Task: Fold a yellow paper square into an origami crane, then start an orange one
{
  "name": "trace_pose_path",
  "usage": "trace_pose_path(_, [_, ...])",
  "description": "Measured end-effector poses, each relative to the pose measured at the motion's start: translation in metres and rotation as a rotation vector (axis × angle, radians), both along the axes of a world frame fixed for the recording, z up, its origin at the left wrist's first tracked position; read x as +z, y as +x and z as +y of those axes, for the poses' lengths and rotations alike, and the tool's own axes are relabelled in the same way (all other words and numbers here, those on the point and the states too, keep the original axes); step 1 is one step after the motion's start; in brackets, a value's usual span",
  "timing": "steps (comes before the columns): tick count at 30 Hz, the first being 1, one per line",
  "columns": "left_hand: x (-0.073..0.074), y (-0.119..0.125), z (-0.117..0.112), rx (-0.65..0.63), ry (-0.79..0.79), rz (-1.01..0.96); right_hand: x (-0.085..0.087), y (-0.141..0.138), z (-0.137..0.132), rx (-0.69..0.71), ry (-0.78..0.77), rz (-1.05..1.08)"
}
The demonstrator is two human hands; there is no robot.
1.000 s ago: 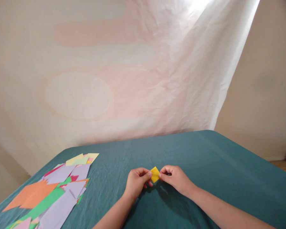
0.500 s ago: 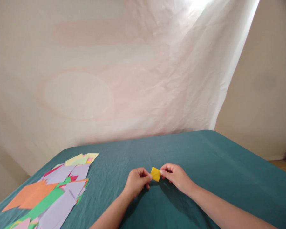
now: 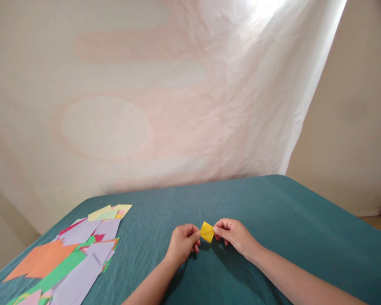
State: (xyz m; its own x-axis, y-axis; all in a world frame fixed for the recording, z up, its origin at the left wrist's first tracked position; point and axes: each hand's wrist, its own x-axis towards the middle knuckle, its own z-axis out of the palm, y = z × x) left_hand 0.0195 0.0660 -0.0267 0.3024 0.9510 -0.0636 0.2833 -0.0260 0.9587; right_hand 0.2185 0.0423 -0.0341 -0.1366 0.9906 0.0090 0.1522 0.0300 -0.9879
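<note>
Between my two hands is a small yellow piece of paper, turned like a diamond with a crease line across its middle. My left hand pinches its left corner between thumb and fingers. On the opposite side, my right hand grips the right corner the same way. The paper is held just above the table, and shadows of the hands fall on the cloth below.
A teal cloth covers the table. At its left lies a loose pile of coloured paper: an orange sheet, a green strip, lilac sheets and pale yellow pieces. A pale sheet hangs behind the table.
Hardly anything differs. My left hand has shifted very slightly, showing a little more of the yellow paper's left corner; both hands keep their pinch.
</note>
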Motion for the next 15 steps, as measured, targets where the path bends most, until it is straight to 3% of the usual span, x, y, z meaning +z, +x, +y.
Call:
trace_pose_path(7, [0.005,0.001,-0.003,0.006,0.135,-0.074,0.0,0.002,0.0,-0.008,-0.016,-0.015])
trace_pose_path(15, [0.012,0.002,-0.008,0.037,0.251,0.053,0.001,0.001,-0.001,-0.002,0.018,-0.027])
